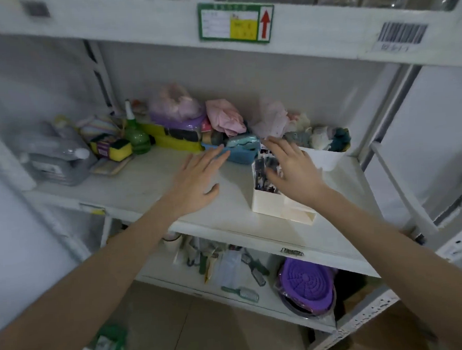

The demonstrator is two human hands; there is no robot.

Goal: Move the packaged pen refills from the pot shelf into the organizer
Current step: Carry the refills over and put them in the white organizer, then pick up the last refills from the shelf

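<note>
Head view, white metal shelf, middle level, all places given from the cream organizer.

Cream organizer: stands near the shelf's front edge, tall compartment at its left end, lower open compartments stepping down to its right.

Refill packs: dark, glossy packets standing upright in the organizer's tall compartment, tops sticking out above the rim; blurred, so print and count cannot be told.

Right hand: over the organizer, fingers straight and spread, palm down, thumb touching or just beside the tops of the packs; it grips nothing that can be seen.

Left hand: left of the organizer, well apart from it, flat over bare shelf with fingers straight and loosely together, holding nothing; fingertips reach the edge of a blue basket.

Blue basket: behind and left of the organizer, with a teal item lying in it.

White tub: behind and right of the organizer, partly hidden by the right hand.

Rags and bagged cloths: pink, grey and dark, heaped along the back wall behind the organizer.

Green bottle, yellow sponge, grey jug: far left of the organizer.

Purple basin: on the level below the organizer, with brushes to its left.
</note>
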